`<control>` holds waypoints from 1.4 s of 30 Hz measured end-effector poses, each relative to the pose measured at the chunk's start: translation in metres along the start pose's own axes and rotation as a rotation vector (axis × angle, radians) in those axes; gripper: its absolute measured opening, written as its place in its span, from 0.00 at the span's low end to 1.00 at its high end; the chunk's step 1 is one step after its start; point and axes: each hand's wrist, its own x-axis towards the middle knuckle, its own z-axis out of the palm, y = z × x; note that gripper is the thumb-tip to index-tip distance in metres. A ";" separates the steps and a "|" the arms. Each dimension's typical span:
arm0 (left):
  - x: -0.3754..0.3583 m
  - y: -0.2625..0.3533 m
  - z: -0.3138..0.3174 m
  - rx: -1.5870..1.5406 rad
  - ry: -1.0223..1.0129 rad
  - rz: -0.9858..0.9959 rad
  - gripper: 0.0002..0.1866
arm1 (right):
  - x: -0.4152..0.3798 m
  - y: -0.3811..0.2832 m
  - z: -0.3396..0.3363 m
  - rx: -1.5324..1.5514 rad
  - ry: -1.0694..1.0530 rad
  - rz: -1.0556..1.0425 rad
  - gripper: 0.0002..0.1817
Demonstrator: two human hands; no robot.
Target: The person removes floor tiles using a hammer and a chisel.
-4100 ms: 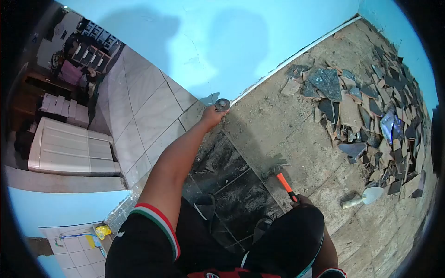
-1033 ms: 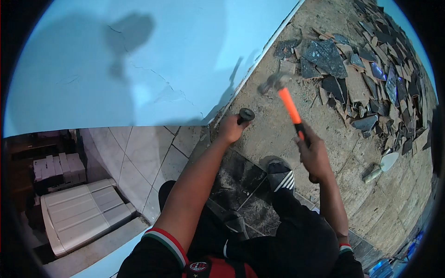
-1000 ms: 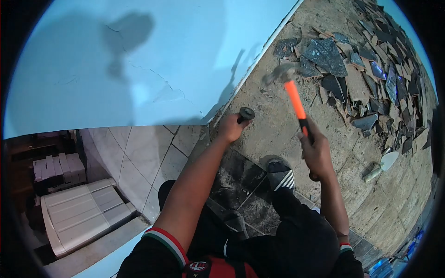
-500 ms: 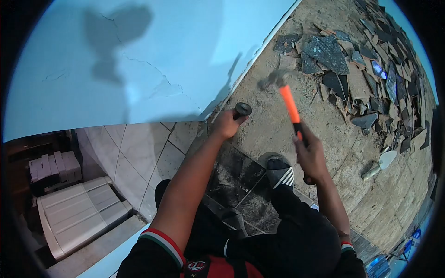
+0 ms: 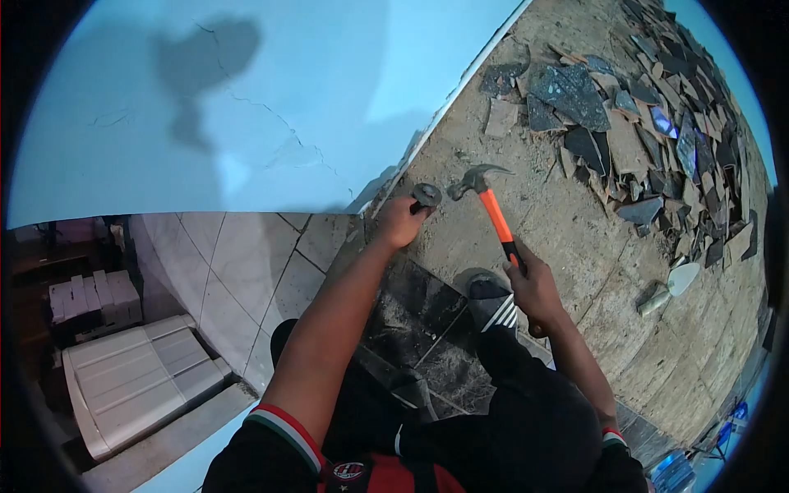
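Note:
My left hand (image 5: 398,223) is closed round a chisel (image 5: 426,195), its round dark striking end facing up, close to the foot of the blue wall. The chisel's tip is hidden below my fist. In my right hand (image 5: 536,286) is a claw hammer (image 5: 496,215) with an orange and black handle. Its head is just right of the chisel's top, and a small gap shows between them. Beneath both hands lie bare rough floor (image 5: 460,255) and dark dusty tiles (image 5: 415,300), which meet near my foot.
Broken tile pieces (image 5: 649,140) are heaped along the right side. A trowel (image 5: 670,289) lies on the floor at right. The cracked blue wall (image 5: 271,107) fills the upper left. White tiles (image 5: 246,271), a pale plastic lid (image 5: 144,382) and stacked boxes (image 5: 94,300) are at left.
The hammer has come down and left, its head now close to the chisel's top. My right hand has shifted slightly left, while my left hand keeps nearly the same place.

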 end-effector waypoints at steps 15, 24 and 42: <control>-0.001 0.003 -0.038 -0.034 -0.003 -0.043 0.17 | -0.003 -0.016 -0.003 0.115 0.055 0.028 0.32; 0.016 -0.026 -0.012 -0.069 0.075 0.004 0.18 | 0.008 -0.058 -0.005 0.165 0.347 -0.205 0.33; 0.017 -0.015 -0.012 -0.030 0.042 -0.041 0.18 | 0.033 -0.039 0.004 0.076 0.309 -0.192 0.30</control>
